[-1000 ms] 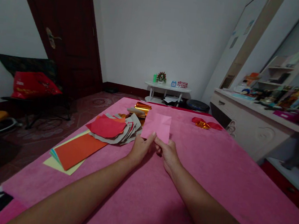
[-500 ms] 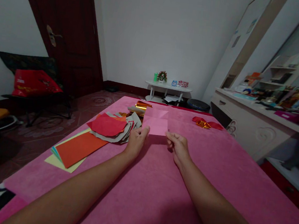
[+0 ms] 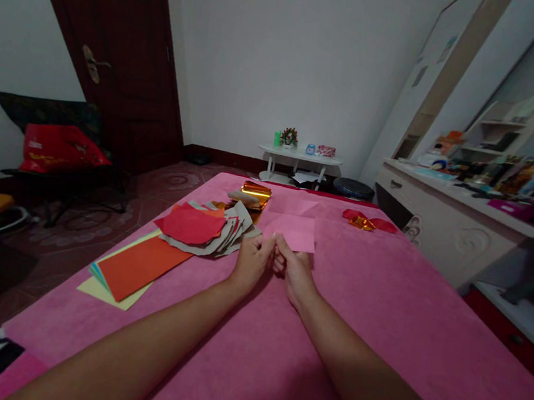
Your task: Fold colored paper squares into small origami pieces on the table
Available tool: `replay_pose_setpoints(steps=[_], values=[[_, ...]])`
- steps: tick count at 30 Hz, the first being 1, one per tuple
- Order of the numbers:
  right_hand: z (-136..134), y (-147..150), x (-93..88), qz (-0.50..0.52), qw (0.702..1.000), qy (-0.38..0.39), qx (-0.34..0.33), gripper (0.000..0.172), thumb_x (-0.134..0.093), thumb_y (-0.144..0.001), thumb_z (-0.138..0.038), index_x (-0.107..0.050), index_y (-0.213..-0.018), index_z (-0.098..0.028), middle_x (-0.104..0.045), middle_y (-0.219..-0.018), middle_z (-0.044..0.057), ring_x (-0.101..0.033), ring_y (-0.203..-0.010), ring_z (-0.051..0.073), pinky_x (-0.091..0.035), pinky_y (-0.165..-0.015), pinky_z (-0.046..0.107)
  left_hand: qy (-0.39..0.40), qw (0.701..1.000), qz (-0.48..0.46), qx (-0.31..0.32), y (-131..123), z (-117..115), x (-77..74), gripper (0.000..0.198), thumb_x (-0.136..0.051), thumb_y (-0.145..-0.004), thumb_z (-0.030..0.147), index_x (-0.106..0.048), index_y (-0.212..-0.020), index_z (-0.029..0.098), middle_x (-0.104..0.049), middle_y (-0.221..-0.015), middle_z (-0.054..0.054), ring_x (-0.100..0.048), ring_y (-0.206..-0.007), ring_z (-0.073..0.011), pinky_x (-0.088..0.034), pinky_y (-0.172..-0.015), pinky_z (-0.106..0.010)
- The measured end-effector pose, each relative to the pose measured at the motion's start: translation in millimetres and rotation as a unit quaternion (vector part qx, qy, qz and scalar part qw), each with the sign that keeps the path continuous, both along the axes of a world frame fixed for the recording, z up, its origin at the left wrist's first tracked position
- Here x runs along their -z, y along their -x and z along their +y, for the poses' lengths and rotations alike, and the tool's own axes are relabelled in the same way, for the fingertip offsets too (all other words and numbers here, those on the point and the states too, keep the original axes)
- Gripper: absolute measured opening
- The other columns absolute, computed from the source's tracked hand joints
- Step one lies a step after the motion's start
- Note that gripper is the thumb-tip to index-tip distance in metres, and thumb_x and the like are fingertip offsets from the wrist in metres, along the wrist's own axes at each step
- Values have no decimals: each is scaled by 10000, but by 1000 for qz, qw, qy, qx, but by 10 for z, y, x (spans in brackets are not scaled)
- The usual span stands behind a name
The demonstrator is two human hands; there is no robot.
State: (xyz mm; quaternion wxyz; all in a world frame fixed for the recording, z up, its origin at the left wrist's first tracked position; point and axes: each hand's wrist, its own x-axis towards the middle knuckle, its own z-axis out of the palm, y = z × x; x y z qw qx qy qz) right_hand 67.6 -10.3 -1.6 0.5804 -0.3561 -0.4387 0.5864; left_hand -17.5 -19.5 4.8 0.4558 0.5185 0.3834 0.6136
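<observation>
A creased pink paper square point(image 3: 293, 224) lies on the pink cloth point(image 3: 379, 317) in front of me. My left hand point(image 3: 250, 264) and my right hand point(image 3: 291, 270) sit close together at its near edge, thumbs and fingers pinched on that edge. Both hands are closed on the paper. The far half of the sheet lies flat beyond a crease.
A fan of red and grey paper pieces point(image 3: 205, 226) and a stack of orange and yellow sheets point(image 3: 135, 267) lie to the left. Gold foil point(image 3: 254, 193) sits beyond them, red and gold scraps point(image 3: 364, 221) at the far right. A dresser point(image 3: 444, 222) stands right, a white side table point(image 3: 300, 158) behind.
The paper stood upright in my pinch a second ago, then was laid flat with my hands apart at its corners. Now both hands have come back together at its near edge.
</observation>
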Motion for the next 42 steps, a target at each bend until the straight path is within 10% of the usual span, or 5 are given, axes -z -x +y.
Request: replay_pose_setpoints(steps=[6, 14, 30, 36, 42], values=[[206, -473, -19, 35, 985, -8, 166, 481, -594, -746, -579, -372, -531, -210, -236, -381, -111, -209, -316, 36, -166, -333, 202, -28, 994, -30, -105, 220, 157, 40, 481, -536, -820, 469, -395, -467, 175, -355, -385, 61, -310, -363, -55, -245, -398, -203], [194, -440, 13, -54, 998, -7, 34, 386, -641, -724, -529, -536, -626, -171, -466, -455, -46, -350, -338, 58, -205, -326, 193, -28, 997, 14, -68, 240, 162, 54, 483, -533, -822, 477, -416, -467, 171, -378, -379, 52, -339, -358, -62, -251, -395, -205], [251, -613, 46, -82, 977, -75, 184, 339, -623, -758, -439, -550, -575, -163, -458, -429, -61, -320, -330, 42, -193, -322, 183, -41, 979, -13, -200, 534, 308, 77, 394, -481, -850, 376, -429, -519, 169, -397, -451, 51, -352, -409, -68, -271, -410, -188], [237, -601, 43, -64, 987, -54, 135, 323, -656, -731, -437, -557, -596, -161, -469, -424, -57, -341, -330, 46, -196, -313, 170, -148, 982, 103, -64, 441, 247, 67, 417, -601, -774, 211, -534, -1185, 232, -617, -1023, -54, -566, -748, -114, -461, -618, -204], [185, -567, 49, -64, 994, -33, 85, 313, -662, -716, -426, -541, -582, -171, -467, -403, -58, -334, -312, 54, -206, -309, 184, -126, 982, 140, -17, 380, 222, 68, 550, -605, -701, 109, -532, -1239, 198, -595, -1151, -101, -575, -811, -141, -470, -593, -205]])
